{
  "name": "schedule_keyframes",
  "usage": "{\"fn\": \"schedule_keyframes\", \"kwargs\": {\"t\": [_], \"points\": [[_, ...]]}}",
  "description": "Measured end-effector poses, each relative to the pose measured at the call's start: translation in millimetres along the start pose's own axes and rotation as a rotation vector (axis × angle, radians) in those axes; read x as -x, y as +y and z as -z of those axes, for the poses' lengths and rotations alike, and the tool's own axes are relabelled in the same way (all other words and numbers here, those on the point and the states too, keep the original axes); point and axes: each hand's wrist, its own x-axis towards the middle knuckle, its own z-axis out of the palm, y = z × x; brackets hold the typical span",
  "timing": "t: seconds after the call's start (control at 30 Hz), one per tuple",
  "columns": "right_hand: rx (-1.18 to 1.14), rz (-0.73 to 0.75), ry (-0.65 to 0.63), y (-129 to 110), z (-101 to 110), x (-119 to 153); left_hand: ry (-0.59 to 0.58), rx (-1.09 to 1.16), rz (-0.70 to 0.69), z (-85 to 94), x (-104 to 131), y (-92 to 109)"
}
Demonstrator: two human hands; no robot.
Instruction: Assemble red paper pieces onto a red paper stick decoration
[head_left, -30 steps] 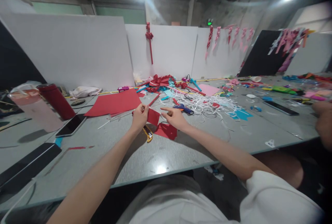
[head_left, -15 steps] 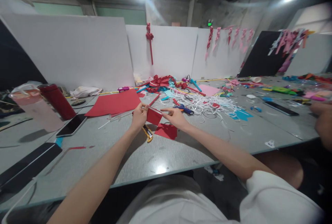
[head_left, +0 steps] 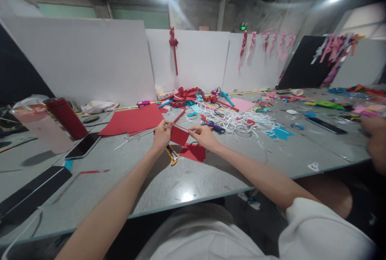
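Note:
A small red paper piece (head_left: 179,136) is held up just above the table, a thin whitish strip along its upper edge. My left hand (head_left: 163,134) is closed on its left side, thumb at the upper corner. The fingers of my right hand (head_left: 204,136) pinch at the upper right corner, where the strip ends; whether they grip paper or strip is too small to tell. Below lie more red paper pieces (head_left: 193,152). A yellow utility knife (head_left: 172,156) rests on the table under my left hand. Scissors with dark blue handles (head_left: 214,127) lie beyond my right hand.
A large red sheet (head_left: 134,120) lies left of my hands. Curled white strips (head_left: 241,123) heap up at right. A red bottle (head_left: 66,118), a pink-tinted bottle (head_left: 42,125) and a phone (head_left: 83,146) stand or lie at left. Another person's hand (head_left: 375,141) is at far right.
The white band on the paper's upper edge looks narrower now. My right fingers have shifted slightly at the corner, while my left hand stays in place.

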Motion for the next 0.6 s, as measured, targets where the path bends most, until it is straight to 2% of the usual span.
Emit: {"fn": "schedule_keyframes", "kwargs": {"t": [0.3, 0.43, 0.53, 0.6], "points": [[-0.008, 0.010, -0.016, 0.5, -0.9, 0.1, 0.004, 0.128, 0.053, 1.2, -0.5, 2.4], [0.022, 0.044, -0.015, 1.3, -0.4, 1.7, 0.082, 0.129, 0.107, 7.6, -3.9, 4.9], [0.081, 0.082, -0.023, 1.8, -0.3, 3.6, 0.132, -0.034, 0.022, 13.9, -4.4, 11.2], [0.130, 0.118, -0.031, 0.6, -0.8, 5.1, 0.069, -0.203, -0.128, 16.9, -2.7, 16.8]]}}
